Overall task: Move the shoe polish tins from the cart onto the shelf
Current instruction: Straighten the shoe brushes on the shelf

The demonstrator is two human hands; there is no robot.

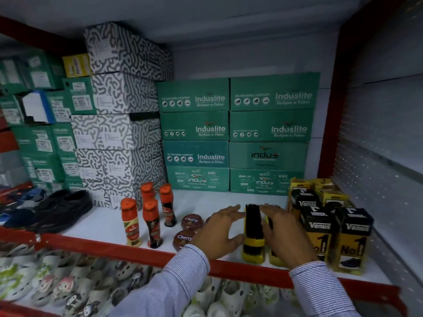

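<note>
1. White shelf [206, 202] with red front lip, stacked at the back with green Induslite shoe boxes [235, 133]; all places below given from the yellow-backed shoe brush [253, 232] standing on edge near the lip.
2. Left of the brush and further back: patterned grey-and-white boxes [123, 115]; right of the brush, close by: yellow-and-black Venus cartons [329, 227].
3. Well left of the brush: four orange-capped liquid polish bottles [148, 216], upright.
4. Left hand [219, 234] just left of the brush, palm down, fingers spread wide and flat, holding nothing; fingertips beside the bristles.
5. Right hand [283, 234] just right of the brush, open likewise, partly covering a second brush; no grasp seen.
6. Cherry shoe polish tins [191, 221]: two round brown ones lying flat, lids up, left of the brush, between the bottles and the left hand; nearer tin partly hidden under the left wrist.
7. Judged from this: tins lie leftward, so left hand clearly nearer; round, so no long axis to align. Cart not in view, further tins untold.
</note>
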